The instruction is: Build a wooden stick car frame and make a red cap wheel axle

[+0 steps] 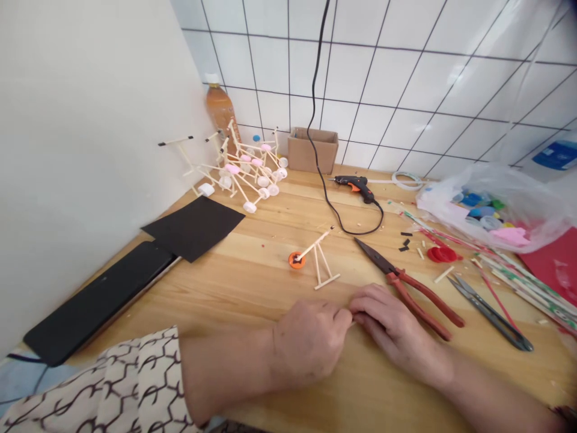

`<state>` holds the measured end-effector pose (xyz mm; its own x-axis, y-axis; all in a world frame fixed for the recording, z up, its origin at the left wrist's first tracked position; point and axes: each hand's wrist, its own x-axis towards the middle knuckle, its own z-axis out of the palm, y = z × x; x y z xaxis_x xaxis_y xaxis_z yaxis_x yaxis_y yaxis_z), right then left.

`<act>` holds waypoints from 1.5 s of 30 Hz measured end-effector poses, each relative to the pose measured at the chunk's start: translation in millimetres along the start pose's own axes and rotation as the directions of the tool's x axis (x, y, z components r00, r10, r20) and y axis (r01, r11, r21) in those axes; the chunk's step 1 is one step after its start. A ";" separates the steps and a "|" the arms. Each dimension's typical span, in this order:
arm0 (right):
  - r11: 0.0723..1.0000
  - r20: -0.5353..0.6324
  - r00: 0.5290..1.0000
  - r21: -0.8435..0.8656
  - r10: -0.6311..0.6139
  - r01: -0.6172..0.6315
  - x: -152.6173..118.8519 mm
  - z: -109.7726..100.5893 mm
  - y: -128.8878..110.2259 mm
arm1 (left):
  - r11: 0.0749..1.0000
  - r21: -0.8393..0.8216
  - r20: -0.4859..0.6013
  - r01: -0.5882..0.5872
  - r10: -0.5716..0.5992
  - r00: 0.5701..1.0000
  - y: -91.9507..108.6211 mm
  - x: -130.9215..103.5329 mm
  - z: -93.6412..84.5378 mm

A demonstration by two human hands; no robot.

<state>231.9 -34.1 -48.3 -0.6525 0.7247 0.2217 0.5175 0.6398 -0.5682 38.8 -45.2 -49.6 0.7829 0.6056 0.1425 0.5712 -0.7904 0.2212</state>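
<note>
My left hand (309, 340) is closed in a fist low over the wooden table (252, 276). My right hand (392, 325) meets it at the fingertips, fingers curled and pinched. Whatever sits between them is mostly hidden and too small to name. Just beyond my hands stands a small frame of thin wooden sticks (318, 257), with an orange bottle cap (296, 260) at its left end. Beside my right hand lie long-nose pliers (406, 288) with red handles. Further right are thread snips (491, 313).
A hot glue gun (356, 185) lies behind, its black cord looping forward. Finished stick bicycles (247, 162) with cap wheels crowd the back left, near a cardboard box (312, 150) and a bottle (220, 108). Black sheet (196, 225) lies left; a plastic bag of caps (496, 201) sits right.
</note>
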 end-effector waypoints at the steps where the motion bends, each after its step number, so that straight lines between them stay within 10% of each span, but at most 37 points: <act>1: 1.000 -0.001 1.000 -0.001 0.001 -0.001 -0.1 0.2 0.1 | 1.000 0.002 -0.008 -0.007 0.007 1.000 -0.2 0.0 0.1; 32: 0.999 -0.119 0.992 -0.010 0.051 -0.053 -0.1 1.3 -1.1 | 0.998 -0.060 -0.048 0.017 -0.020 0.999 -0.7 1.3 -0.4; 40: 0.997 -0.100 0.992 -0.011 0.071 -0.073 -1.0 0.4 -1.3 | 0.996 -0.087 -0.283 0.015 -0.040 0.958 -13.6 1.2 -10.7; 45: 0.997 -0.116 0.990 -0.002 0.075 -0.075 -2.6 0.0 0.6 | 0.980 -0.191 -0.564 0.054 -0.154 0.811 -38.8 3.5 -28.9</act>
<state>233.9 -35.6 -49.2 -0.5435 0.7952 0.2691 0.5664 0.5839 -0.5815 12.3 -9.8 -29.8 0.4082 0.6650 0.6254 0.5550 -0.7247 0.4084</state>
